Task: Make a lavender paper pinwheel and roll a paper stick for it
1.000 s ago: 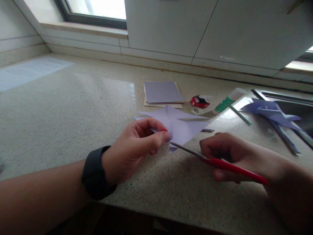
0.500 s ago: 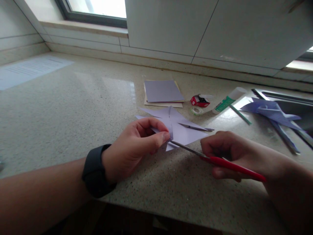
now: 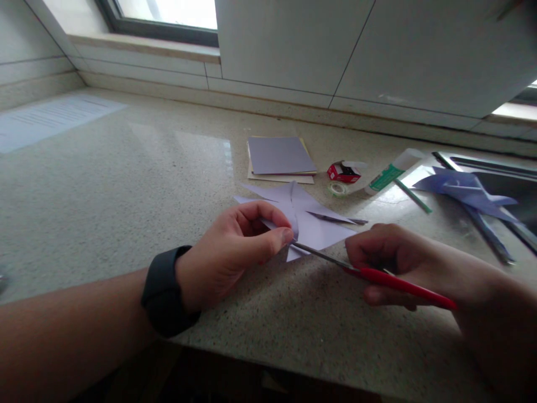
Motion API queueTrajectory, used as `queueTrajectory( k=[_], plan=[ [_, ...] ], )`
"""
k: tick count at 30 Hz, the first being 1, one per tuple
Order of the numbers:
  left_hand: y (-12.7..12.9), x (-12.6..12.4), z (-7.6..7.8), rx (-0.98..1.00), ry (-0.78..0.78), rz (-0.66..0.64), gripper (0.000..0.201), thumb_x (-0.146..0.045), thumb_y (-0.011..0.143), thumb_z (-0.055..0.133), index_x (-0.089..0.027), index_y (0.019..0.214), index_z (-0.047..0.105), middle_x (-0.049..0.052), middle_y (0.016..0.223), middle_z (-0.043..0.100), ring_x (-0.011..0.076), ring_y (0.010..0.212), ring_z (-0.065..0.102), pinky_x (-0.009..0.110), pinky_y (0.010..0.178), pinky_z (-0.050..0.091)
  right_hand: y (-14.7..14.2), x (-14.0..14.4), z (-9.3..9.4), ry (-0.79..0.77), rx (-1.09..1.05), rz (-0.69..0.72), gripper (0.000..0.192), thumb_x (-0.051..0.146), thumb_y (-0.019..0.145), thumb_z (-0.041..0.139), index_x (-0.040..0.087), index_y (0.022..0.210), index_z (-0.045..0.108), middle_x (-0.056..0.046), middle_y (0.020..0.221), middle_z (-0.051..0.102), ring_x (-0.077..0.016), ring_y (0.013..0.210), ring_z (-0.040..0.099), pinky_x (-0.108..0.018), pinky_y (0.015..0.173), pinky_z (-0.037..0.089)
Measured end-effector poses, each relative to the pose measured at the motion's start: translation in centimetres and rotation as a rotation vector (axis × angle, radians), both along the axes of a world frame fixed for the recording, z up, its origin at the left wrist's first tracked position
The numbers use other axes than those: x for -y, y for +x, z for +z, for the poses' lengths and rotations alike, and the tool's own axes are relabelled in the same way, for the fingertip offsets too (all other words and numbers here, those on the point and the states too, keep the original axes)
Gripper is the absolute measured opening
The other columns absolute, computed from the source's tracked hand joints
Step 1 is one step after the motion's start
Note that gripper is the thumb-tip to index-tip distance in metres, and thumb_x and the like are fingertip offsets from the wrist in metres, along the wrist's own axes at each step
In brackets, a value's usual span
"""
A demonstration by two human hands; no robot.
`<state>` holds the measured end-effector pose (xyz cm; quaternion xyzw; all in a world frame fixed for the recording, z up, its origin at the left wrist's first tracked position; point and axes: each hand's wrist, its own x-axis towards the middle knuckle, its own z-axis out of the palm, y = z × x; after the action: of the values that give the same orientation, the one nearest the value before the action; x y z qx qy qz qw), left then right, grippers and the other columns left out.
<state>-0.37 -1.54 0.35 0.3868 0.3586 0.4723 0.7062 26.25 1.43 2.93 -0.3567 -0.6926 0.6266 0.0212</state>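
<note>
My left hand (image 3: pixel 235 252), with a dark watch on the wrist, pinches the near corner of a pale lilac paper sheet (image 3: pixel 312 226) that has slits cut in from its corners. My right hand (image 3: pixel 398 260) grips red-handled scissors (image 3: pixel 377 275). Their blades are spread: the lower one meets the paper right at my left fingertips, the upper one lies across the sheet toward the right. The paper rests partly on the speckled stone counter (image 3: pixel 126 184).
Behind the sheet lies a small stack of lilac and cream paper (image 3: pixel 280 158). To its right are a red tape dispenser (image 3: pixel 343 172), a tape roll (image 3: pixel 337 188), a glue tube (image 3: pixel 392 170) and a green stick (image 3: pixel 413 197). A folded lilac pinwheel (image 3: pixel 465 189) lies over a sink edge. A printed sheet (image 3: pixel 46 117) is far left.
The scissor blades have spread apart, the upper one rising across the sheet. The paper has shifted slightly under the cut. Both hands have stayed almost in place.
</note>
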Motion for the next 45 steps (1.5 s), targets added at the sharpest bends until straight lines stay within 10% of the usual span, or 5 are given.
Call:
queueTrajectory(
  k=[45],
  plan=[
    [-0.2, -0.2, -0.1, 0.002, 0.023, -0.084, 0.012, -0.013, 0.080, 0.078, -0.016, 0.078, 0.067, -0.006, 0.066, 0.063, 0.0021, 0.054, 0.050, 0.010, 0.049, 0.039, 0.4, -0.2, 1.0, 0.402, 0.115, 0.171, 0.037, 0.040, 0.085, 0.075, 0.021, 0.069, 0.048, 0.005, 0.061, 0.047, -0.0079, 0.052, 0.039, -0.021, 0.045, 0.031]
  ],
)
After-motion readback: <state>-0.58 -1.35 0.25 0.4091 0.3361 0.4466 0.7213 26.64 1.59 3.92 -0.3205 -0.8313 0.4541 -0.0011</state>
